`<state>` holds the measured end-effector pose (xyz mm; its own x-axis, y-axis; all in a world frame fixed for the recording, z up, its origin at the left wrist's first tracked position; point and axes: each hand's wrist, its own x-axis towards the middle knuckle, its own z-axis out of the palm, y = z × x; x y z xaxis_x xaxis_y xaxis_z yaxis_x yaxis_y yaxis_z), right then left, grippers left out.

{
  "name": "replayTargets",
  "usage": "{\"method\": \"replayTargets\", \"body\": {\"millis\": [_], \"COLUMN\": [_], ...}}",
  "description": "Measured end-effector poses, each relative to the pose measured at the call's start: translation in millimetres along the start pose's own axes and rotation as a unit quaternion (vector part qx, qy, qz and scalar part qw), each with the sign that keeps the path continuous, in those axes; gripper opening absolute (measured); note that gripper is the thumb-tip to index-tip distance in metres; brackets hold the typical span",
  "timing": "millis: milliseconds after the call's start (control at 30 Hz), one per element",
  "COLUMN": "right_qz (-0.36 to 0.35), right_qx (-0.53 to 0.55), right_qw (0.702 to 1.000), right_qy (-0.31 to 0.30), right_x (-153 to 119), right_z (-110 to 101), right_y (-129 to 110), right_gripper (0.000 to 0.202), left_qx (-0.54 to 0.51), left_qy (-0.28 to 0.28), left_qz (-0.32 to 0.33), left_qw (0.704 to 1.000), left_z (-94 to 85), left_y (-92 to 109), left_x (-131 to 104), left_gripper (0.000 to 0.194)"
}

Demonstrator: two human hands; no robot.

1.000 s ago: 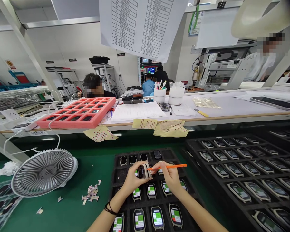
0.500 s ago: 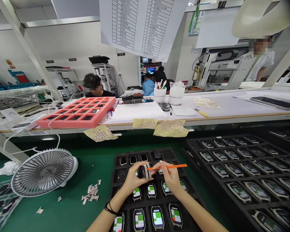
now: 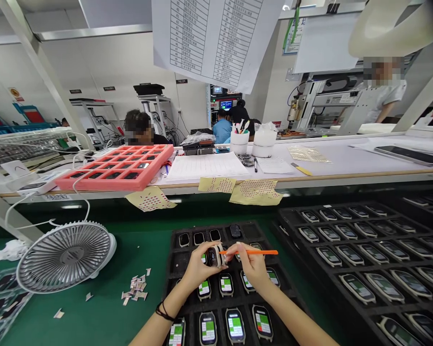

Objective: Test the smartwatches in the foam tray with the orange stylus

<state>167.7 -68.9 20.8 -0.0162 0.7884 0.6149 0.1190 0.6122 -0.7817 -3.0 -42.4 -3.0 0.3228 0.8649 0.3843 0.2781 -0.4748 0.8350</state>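
Over a black foam tray [image 3: 216, 302], my left hand [image 3: 199, 265] grips a watch [image 3: 214, 255] by its edges, its dark face turned sideways. My right hand [image 3: 250, 263] pinches a thin orange stick [image 3: 263, 252], whose tip touches or nearly touches the watch's side. Fingertips of both hands are close together at the watch. Around them in the tray's slots lie watches with lit green and white screens, such as one watch [image 3: 235, 324] near the front, and several dark-screened ones [image 3: 198, 238] in the back row.
A white fan [image 3: 67, 257] stands at left, beside scattered small paper pieces [image 3: 135, 288]. More watches fill a black tray [image 3: 324, 283] at right. The shelf ahead carries a pink foam tray [image 3: 144, 180], papers [image 3: 207, 166] and white cups [image 3: 239, 142]. Other people are farther back.
The orange stick and right hand have shifted very slightly, the stick's outer end a little lower. The left hand still holds the watch in the same place.
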Motion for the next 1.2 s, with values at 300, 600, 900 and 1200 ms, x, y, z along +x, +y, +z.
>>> {"method": "replayTargets", "body": {"millis": [300,600,900,1200], "right_qz": [-0.003,0.021,0.034,0.059], "right_qx": [-0.014,-0.011,0.011,0.063], "right_qw": [1.000,1.000,0.999,0.994], "right_qy": [-0.019,-0.014,-0.014,0.061], "right_x": [1,1,3,5], "right_z": [1,1,1,-7], "right_y": [1,1,-3,-5], "right_gripper": [0.042,0.045,0.047,0.046], "left_qx": [0.003,0.005,0.006,-0.004], "left_qy": [-0.002,-0.005,-0.008,-0.011], "left_qz": [0.004,-0.004,-0.008,-0.002], "left_qw": [1.000,1.000,1.000,1.000], "left_z": [-1.2,-0.5,0.0,-1.1], "left_y": [0,-1,1,5], "left_x": [1,1,1,2], "left_gripper": [0.050,0.051,0.051,0.052]}}
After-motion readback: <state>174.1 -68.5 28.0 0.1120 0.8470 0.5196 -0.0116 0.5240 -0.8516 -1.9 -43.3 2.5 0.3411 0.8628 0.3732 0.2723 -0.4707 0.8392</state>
